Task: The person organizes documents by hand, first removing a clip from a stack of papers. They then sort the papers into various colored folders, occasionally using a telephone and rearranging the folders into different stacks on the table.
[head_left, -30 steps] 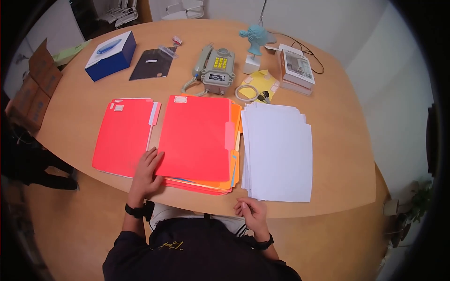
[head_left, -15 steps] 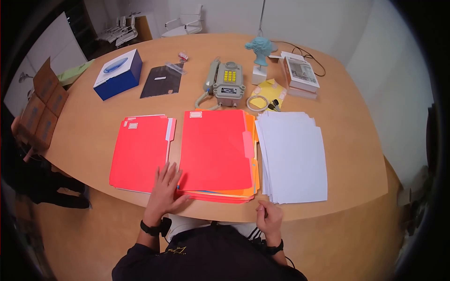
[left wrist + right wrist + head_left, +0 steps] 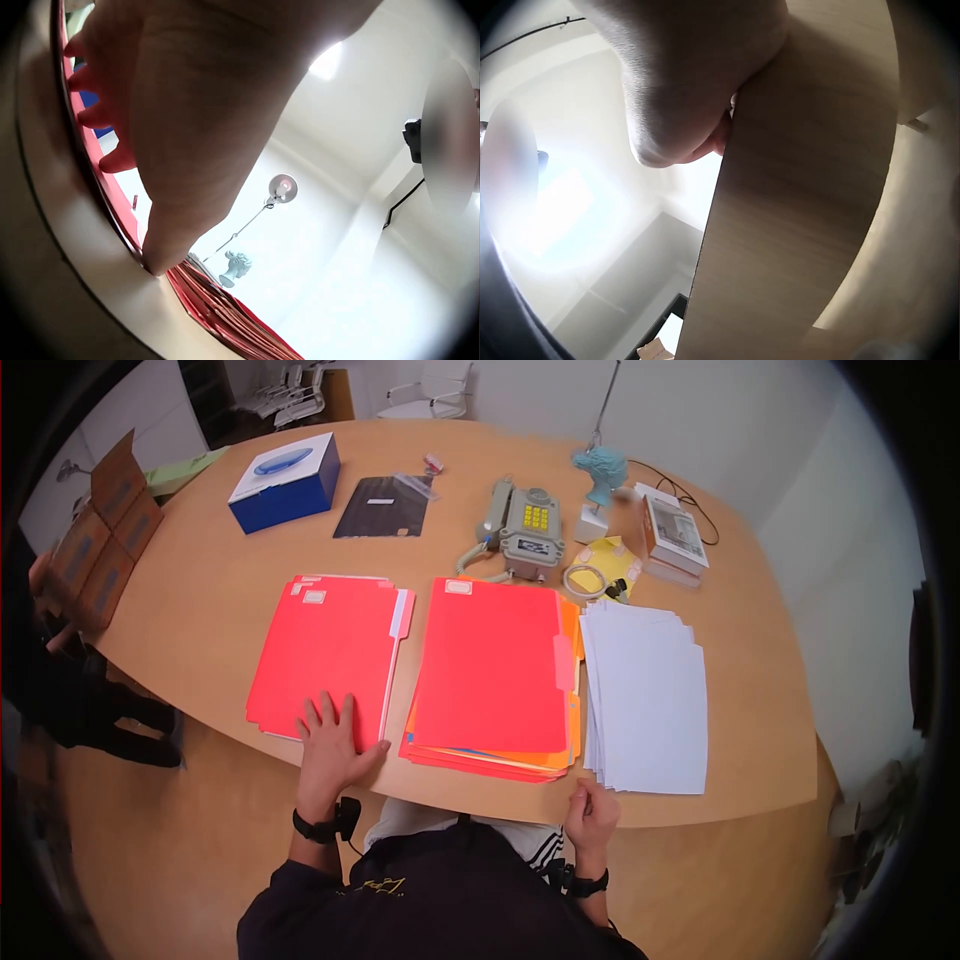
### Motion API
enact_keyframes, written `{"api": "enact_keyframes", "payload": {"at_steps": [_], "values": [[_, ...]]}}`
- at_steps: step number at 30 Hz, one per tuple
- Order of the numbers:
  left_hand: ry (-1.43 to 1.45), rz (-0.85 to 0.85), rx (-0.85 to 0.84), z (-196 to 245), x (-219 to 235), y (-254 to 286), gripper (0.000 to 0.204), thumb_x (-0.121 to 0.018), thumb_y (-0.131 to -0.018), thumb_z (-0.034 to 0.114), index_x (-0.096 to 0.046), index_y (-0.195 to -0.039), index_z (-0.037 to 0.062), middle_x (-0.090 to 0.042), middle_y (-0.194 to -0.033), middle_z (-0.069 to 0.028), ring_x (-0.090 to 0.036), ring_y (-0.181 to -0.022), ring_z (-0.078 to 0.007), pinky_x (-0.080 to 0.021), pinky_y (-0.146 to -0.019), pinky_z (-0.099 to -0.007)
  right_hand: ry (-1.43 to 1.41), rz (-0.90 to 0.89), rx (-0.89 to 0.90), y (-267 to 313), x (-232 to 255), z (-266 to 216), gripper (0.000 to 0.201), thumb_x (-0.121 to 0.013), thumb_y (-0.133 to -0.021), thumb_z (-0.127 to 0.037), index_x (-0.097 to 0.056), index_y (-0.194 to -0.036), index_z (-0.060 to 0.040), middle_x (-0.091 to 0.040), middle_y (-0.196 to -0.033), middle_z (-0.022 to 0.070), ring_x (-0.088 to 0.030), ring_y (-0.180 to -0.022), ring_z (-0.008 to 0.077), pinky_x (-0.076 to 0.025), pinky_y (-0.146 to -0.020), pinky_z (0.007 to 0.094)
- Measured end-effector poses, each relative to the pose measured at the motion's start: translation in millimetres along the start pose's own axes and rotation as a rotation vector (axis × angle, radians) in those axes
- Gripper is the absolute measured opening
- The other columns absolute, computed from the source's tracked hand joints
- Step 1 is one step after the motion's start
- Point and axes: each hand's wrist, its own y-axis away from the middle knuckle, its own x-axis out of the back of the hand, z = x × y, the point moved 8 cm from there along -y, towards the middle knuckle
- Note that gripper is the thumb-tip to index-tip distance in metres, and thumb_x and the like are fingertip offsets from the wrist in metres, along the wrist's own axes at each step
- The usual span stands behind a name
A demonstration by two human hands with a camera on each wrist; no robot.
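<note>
The left hand [image 3: 335, 748] lies with fingers spread on the lower part of the left red folder stack [image 3: 325, 645]. In the left wrist view the left hand [image 3: 172, 127] has its fingertips down on the red surface, its thumb at the near edge. Right of it lies a thicker stack of red folders [image 3: 495, 665] with orange ones beneath. The right hand [image 3: 592, 816], fingers loosely curled and holding nothing, rests at the table's front edge below the white papers [image 3: 648, 695]. The right wrist view shows the right hand [image 3: 697, 90] at the table edge, its fingers mostly hidden.
Farther back on the table [image 3: 210, 590] are a blue-white box [image 3: 287, 485], a dark folder [image 3: 382, 508], a telephone [image 3: 527, 530], a yellow envelope [image 3: 606, 565] with a cable ring, a teal bust [image 3: 601, 472] and books [image 3: 675, 535]. Cardboard boxes [image 3: 105, 550] and another person [image 3: 85, 695] are at left.
The left hand has moved left from the edge of the middle stack onto the left red stack, its fingers spreading. The right hand stays at the table edge. The head view has shifted.
</note>
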Motion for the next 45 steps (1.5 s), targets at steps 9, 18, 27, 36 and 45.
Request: {"api": "enact_keyframes", "payload": {"at_steps": [9,18,27,36,45], "values": [[0.010,-0.072,0.017,6,6,-9,0.091,-0.066,-0.078,0.049,-0.033,-0.149,0.0029,-0.039,-0.144,-0.0340,-0.035,-0.131,-0.0597,-0.035,-0.100,-0.0713,-0.022,0.053,0.041,1,-2,-2,0.009,-0.058,-0.085,0.002,-0.066,-0.091,0.0022,-0.053,-0.059,0.0094,-0.049,-0.044,0.0185,-0.036,-0.044,0.0307],[0.185,0.031,-0.073,-10,21,-19,0.059,-0.062,-0.074,0.023,-0.055,-0.128,0.0009,-0.065,-0.084,-0.0219,-0.065,-0.078,-0.0396,-0.053,-0.073,-0.0478,-0.015,0.064,0.048,1,-1,-5,0.009,-0.058,-0.086,0.002,-0.066,-0.090,0.0021,-0.051,-0.057,0.0074,-0.045,-0.043,0.0159,-0.033,-0.043,0.0292],[0.312,0.366,-0.347,-36,38,-4,0.041,-0.066,-0.070,0.003,-0.066,-0.111,0.0046,-0.067,-0.085,-0.0149,-0.065,-0.075,-0.0354,-0.053,-0.068,-0.0423,-0.032,0.068,0.045,4,-3,2,0.009,-0.058,-0.087,0.001,-0.066,-0.091,0.0022,-0.054,-0.059,0.0075,-0.047,-0.045,0.0155,-0.034,-0.045,0.0290],[0.455,0.904,-0.201,-84,104,28,0.012,-0.065,-0.086,0.003,-0.067,-0.098,-0.0003,-0.063,-0.074,-0.0130,-0.061,-0.062,-0.0262,-0.048,-0.058,-0.0339,-0.032,0.042,0.019,4,-4,0,0.009,-0.057,-0.088,0.001,-0.066,-0.091,0.0022,-0.056,-0.059,0.0070,-0.051,-0.047,0.0153,-0.037,-0.046,0.0278],[0.760,0.875,0.318,-208,65,19,0.032,-0.070,-0.088,0.016,-0.063,-0.112,-0.0042,-0.069,-0.091,-0.0101,-0.062,-0.081,-0.0112,-0.049,-0.072,-0.0307,-0.001,0.010,-0.046,3,-4,6,0.010,-0.056,-0.092,-0.002,-0.066,-0.094,0.0021,-0.058,-0.062,0.0059,-0.054,-0.053,0.0108,-0.040,-0.050,0.0251]]}}
